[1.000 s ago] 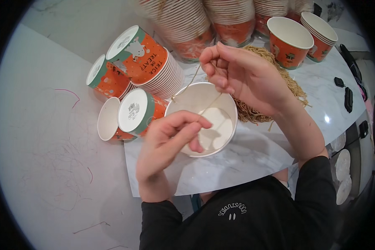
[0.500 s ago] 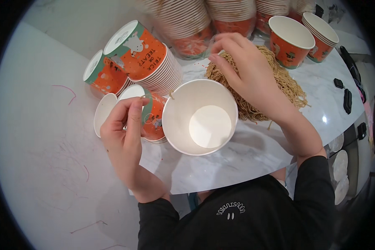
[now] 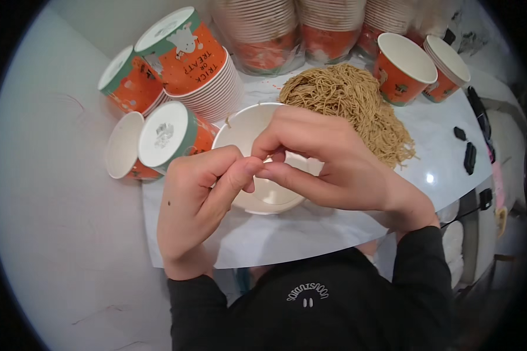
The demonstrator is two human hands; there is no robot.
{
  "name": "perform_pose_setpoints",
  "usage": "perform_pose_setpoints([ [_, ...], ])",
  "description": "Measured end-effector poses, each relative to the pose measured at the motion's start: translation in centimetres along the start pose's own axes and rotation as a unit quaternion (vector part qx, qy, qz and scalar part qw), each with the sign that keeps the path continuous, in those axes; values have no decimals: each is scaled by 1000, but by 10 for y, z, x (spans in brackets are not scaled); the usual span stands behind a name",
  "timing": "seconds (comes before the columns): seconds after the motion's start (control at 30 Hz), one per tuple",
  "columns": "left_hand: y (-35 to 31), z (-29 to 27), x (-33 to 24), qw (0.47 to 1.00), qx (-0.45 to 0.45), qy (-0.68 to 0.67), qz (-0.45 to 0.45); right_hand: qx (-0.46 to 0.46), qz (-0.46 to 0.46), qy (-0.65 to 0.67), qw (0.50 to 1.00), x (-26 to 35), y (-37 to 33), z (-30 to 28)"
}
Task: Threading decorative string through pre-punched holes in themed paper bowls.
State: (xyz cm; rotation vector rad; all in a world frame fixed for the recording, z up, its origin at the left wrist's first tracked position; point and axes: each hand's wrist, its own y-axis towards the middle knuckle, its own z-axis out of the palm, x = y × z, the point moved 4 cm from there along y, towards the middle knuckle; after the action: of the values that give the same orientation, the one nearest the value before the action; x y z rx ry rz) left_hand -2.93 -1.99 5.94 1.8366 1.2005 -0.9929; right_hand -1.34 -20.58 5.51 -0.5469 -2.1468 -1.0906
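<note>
Above a large white-lined paper cup (image 3: 249, 123), my two hands meet fingertip to fingertip. My left hand (image 3: 202, 196) is closed in a pinch, thumb against forefinger. Pinching too, my right hand (image 3: 319, 158) touches the left thumb tip. A tiny tan bit of strand (image 3: 268, 158) shows between the fingertips; most of it is hidden by them. Another short tan strand (image 3: 228, 121) clings to the cup's rim. Behind my right hand lies a tangled heap of tan, yarn-like strands (image 3: 348, 93). My hands cover much of the cup's opening.
Left of the cup stand upside-down orange and green paper cups (image 3: 164, 134), one stack (image 3: 202, 76) among them, and a cup on its side (image 3: 125, 146). Bagged cup stacks (image 3: 263, 38) line the back. Open cups (image 3: 407, 64) and small black objects (image 3: 469, 158) are at right.
My right hand has come from the strand heap down to my left hand, which moved right over the cup. The fingertips now touch. The whole view has shifted slightly.
</note>
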Motion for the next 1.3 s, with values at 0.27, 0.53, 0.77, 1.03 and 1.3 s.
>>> perform_pose_setpoints([
  [0.27, -3, 19, -2, 975, 114, 75, 175, -119, 10, -124, 985, 16, -1, -27],
  [0.53, 1, 36, 13, 958, 164, 160, 173, -292, -93, -309, 900, 53, -24, -49],
  [0.77, 11, 8, 3, 984, 135, 2, 119, -166, -167, -354, 905, 71, -29, -50],
  [1.03, 9, 6, 4, 940, 160, -302, -17, -38, -89, -300, 949, 63, -17, -19],
  [1.3, 6, 3, 0, 913, 109, -390, -43, -78, -176, -373, 908, 47, -12, -13],
])
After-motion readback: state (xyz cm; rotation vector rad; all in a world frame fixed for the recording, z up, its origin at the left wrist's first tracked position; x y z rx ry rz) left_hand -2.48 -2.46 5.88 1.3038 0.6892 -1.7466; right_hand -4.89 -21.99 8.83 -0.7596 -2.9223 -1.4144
